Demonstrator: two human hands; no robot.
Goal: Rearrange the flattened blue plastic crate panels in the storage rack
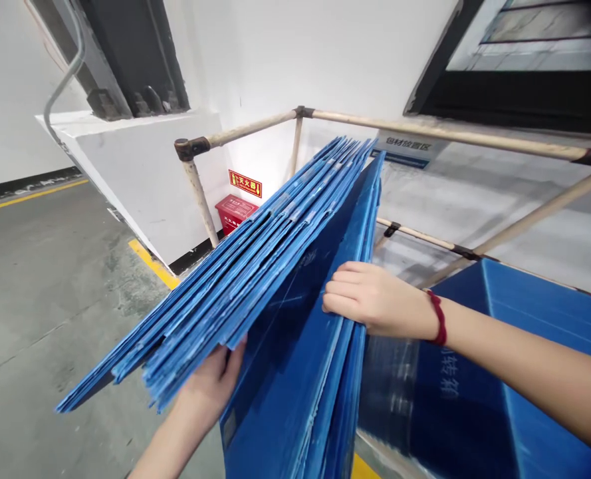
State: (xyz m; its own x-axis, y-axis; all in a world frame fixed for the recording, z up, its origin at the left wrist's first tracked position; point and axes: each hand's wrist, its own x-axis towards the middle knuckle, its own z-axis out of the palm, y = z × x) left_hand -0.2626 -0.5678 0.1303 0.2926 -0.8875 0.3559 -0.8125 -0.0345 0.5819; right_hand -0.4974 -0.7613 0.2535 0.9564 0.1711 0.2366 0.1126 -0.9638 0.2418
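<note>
A thick stack of flattened blue boxes (248, 266) leans diagonally toward the lower left, with its layered edges facing up. My left hand (213, 376) grips this stack from below near its lower end; most of its fingers are hidden behind the boxes. Beside it, another bundle of flattened blue boxes (290, 372) stands on edge, parting from the stack in a narrow V. My right hand (369, 299), with a dark red band at the wrist, is curled over the top edge of this upright bundle.
A frame of beige pipes (425, 132) with black joints surrounds the boxes. At the right sits a large blue box (549, 326) with white printing. A red fire-extinguisher box (235, 209) stands behind the frame by the white wall. Yellow lines mark the grey floor (50, 299).
</note>
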